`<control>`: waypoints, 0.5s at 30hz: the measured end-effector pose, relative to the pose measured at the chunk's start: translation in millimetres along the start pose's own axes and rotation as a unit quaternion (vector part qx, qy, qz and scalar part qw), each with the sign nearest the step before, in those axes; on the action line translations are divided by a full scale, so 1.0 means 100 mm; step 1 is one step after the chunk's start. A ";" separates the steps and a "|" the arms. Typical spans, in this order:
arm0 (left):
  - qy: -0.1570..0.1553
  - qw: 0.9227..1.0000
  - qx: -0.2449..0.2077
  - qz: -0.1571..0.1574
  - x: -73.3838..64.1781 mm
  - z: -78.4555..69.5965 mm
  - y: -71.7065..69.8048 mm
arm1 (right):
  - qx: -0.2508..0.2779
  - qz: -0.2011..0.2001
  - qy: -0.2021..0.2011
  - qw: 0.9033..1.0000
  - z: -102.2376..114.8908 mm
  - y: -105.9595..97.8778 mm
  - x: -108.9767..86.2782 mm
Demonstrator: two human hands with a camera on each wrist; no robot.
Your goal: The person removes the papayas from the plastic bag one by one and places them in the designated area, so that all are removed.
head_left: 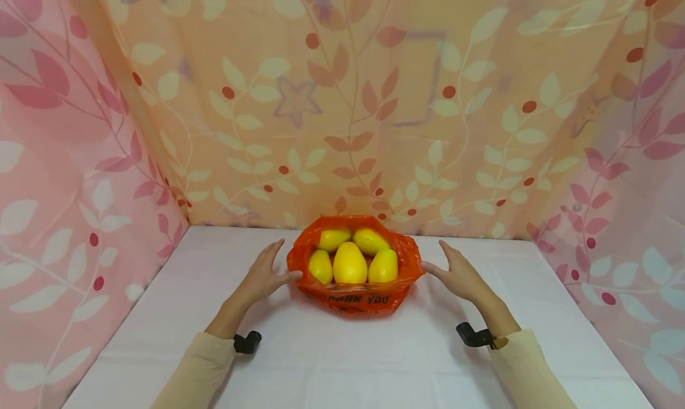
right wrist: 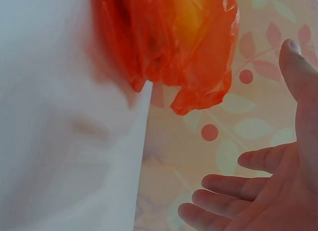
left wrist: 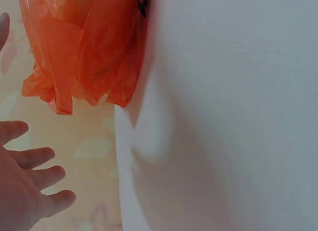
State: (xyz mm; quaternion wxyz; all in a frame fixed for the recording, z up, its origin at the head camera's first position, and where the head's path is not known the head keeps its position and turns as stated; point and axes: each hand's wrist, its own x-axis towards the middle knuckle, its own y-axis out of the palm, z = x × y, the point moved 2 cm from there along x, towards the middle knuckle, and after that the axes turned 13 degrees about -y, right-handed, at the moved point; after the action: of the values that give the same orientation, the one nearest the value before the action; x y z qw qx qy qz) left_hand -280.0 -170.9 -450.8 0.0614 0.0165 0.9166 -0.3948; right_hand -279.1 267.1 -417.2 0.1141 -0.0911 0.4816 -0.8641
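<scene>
two cream sleeves (head_left: 198, 367) reach in, black wrist mounts (head_left: 248, 342) at their cuffs. the left hand (head_left: 264, 277) and right hand (head_left: 460, 275) are both released, fingers spread, on either side of an orange plastic bag (head_left: 355, 303) lettered "thank you", near it. the bag sits mouth open on a white-covered table (head_left: 342, 367), holding five yellow mangoes (head_left: 350, 263); behind hangs a leaf-patterned curtain (head_left: 353, 112).
</scene>
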 end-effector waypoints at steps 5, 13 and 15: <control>0.003 0.999 -0.029 0.014 0.03 -0.05 0.01 | 0.005 -0.008 -0.013 1.000 0.07 -0.03 0.04; -0.009 0.998 -0.054 0.024 0.07 -0.13 0.01 | 0.028 -0.020 -0.030 0.999 0.27 -0.07 0.16; -0.003 0.998 -0.065 0.015 0.09 -0.16 0.01 | 0.037 -0.024 -0.033 0.998 0.33 -0.07 0.18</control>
State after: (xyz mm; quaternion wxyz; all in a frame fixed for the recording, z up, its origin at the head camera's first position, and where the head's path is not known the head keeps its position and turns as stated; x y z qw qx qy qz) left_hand -290.7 -158.7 -441.9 0.0713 0.0250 0.9397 -0.3337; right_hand -288.3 239.4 -393.1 0.1126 -0.1265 0.4426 -0.8806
